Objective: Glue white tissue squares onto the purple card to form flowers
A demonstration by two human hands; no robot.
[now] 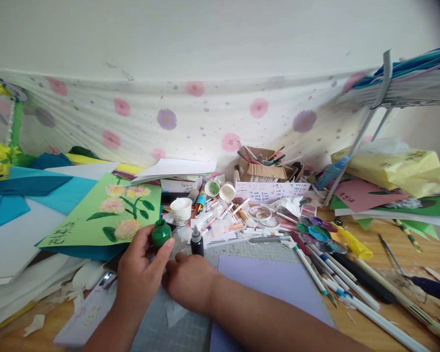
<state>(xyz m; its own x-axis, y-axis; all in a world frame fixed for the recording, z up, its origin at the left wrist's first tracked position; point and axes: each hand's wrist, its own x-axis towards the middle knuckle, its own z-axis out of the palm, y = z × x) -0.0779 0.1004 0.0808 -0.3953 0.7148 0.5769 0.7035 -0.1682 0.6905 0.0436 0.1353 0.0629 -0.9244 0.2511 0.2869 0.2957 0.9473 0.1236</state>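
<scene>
At the far left, teal and white sheets of paper (29,195) lie stacked on the wooden counter (388,244), and on them rests a light green card painted with pale pink and yellow flowers (106,212). Just right of that card's lower corner, the left hand (139,274) holds a small round dark green paint bottle (161,233) upright above the grey cutting mat (176,322), its fingers (165,252) grasping the bottle from the sides and below. The right hand (188,281) lies close beside it, curled with the knuckles up; whether its fingers grip anything I cannot tell, as they are turned under. Just behind that hand stands a small black bottle with a pointed nozzle (197,242), and behind that a white paper cup (181,210). A lilac sheet of paper (275,283) lies on the mat to the right. Further right are scattered markers, round paint lids in purple and blue (317,230), a yellow tube (355,244) and long white pencils (352,293).
</scene>
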